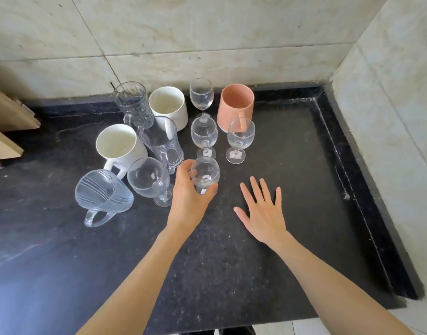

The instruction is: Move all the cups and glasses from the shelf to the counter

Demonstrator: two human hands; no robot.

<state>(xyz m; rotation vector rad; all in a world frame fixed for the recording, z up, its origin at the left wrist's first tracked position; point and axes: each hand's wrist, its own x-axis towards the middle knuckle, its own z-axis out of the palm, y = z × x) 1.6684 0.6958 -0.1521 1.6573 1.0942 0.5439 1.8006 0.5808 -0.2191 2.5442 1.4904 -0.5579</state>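
My left hand [187, 194] is wrapped around a small clear wine glass [206, 171] standing on the black counter [292, 189]. My right hand [263, 209] hovers flat just right of it, fingers spread, holding nothing. Behind stand three more wine glasses [204, 134], [240, 136], [201, 95]. A pink mug [235, 105] stands at the back. Two white mugs [118, 146], [169, 106] and two clear glass mugs [163, 141], [134, 103] are on the left. A round goblet [148, 180] and a frosted striped mug [102, 193] stand nearest on the left.
Pale tiled walls [207, 39] close off the back and the right side. A raised black rim [367, 189] runs along the counter's right edge. Wooden boards [7, 122] jut in at the left. The counter's front edge [256, 327] is below my arms.
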